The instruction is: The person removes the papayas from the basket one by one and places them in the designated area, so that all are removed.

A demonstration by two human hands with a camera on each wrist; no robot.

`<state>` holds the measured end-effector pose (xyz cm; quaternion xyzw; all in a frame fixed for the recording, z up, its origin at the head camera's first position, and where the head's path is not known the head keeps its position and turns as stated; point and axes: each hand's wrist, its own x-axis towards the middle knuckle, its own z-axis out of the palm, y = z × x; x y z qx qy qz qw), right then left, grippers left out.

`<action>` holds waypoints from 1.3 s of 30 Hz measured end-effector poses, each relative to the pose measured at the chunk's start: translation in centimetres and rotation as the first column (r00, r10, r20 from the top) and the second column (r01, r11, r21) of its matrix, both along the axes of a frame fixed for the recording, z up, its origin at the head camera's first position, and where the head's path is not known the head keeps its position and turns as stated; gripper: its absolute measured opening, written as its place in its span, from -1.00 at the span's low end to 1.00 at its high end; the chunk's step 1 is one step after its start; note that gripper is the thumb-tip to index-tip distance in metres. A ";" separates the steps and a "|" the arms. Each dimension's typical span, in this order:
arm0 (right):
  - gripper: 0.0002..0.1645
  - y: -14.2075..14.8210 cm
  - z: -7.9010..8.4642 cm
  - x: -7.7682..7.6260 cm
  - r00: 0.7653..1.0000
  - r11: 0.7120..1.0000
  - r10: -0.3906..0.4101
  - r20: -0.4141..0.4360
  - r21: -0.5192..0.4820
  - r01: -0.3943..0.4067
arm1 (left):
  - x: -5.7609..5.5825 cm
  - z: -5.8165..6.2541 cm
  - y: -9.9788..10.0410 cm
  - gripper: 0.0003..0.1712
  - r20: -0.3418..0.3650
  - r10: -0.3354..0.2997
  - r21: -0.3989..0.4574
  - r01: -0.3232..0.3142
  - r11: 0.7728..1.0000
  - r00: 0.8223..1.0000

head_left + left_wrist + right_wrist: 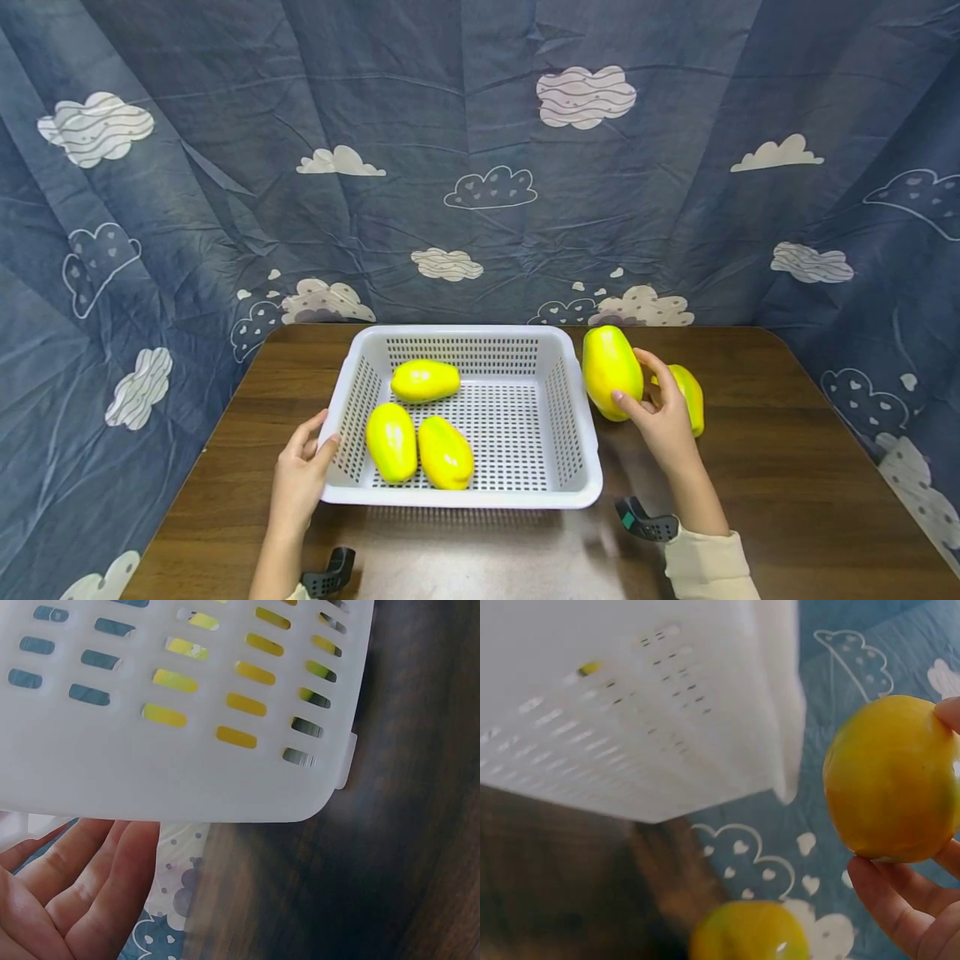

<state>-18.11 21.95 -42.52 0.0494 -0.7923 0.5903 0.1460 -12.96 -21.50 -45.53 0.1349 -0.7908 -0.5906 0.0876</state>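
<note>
Beside the basket's (465, 499) right wall, right hand (667, 421) pinches a yellow fruit (609, 367) between thumb and fingers, thumb on the near side. Right wrist view: fingers curl round the fruit's edge, part of the hand cut off by the frame. Held fruit is up off the surface (810, 492), outside the basket and near its right rim.

At the basket's left side, left hand (296, 479) grips the rim, thumb over the edge, other fingers on the outer side. Left wrist view: those fingers look fairly straight and run behind the basket's edge, tips hidden.

Just right of the right hand, a spare fruit (693, 400) lies on the surface, partly covered by the hand in the head view.

Basket is white plastic, slotted walls and bottom, upright. Three fruits inside, all in the left half: back fruit (425, 381) lying crosswise, front-left fruit (392, 443) and front-middle fruit (447, 454) side by side nearer the front wall. Yellow shows through the slots in the left wrist view.

Dark wood-grain surface under everything. Black wrist mount (647, 523) by the right cuff (708, 562), pale sleeve. Behind, blue cloth (405, 92) with white clouds.
</note>
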 end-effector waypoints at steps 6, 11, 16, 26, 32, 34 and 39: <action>-0.25 0.6 -1.4 0.7 1.000 1.000 -0.022 0.018 0.018 0.022 | 0.0 0.0 0.0 -0.51 -0.001 -0.007 -0.002 0.007 1.000 1.000; -0.26 0.8 -2.7 1.4 0.999 0.999 -0.030 0.036 0.037 0.029 | 0.0 0.1 0.0 -0.51 0.001 -0.004 0.001 0.004 1.000 1.000; -0.27 0.9 -4.2 2.1 0.996 0.998 -0.056 0.068 0.044 0.053 | 0.0 0.1 0.0 -0.51 0.007 0.000 -0.004 0.000 1.000 1.000; -0.27 1.1 -6.5 3.7 0.981 0.994 -0.078 0.177 0.091 0.062 | 0.0 0.1 0.1 -0.51 0.003 -0.002 -0.001 0.002 1.000 1.000; -0.28 1.0 -7.5 4.4 0.972 0.996 -0.065 0.228 0.078 0.048 | 0.0 0.0 0.0 -0.51 -0.004 0.006 0.000 -0.006 1.000 1.000; -0.27 1.0 -7.8 4.7 0.970 0.996 -0.062 0.235 0.077 0.045 | 0.0 0.0 0.0 -0.51 -0.005 0.006 -0.003 -0.006 1.000 1.000; -0.27 1.2 -8.4 5.0 0.965 0.993 -0.082 0.247 0.101 0.058 | 0.0 0.0 0.1 -0.50 -0.001 -0.001 -0.013 0.001 1.000 1.000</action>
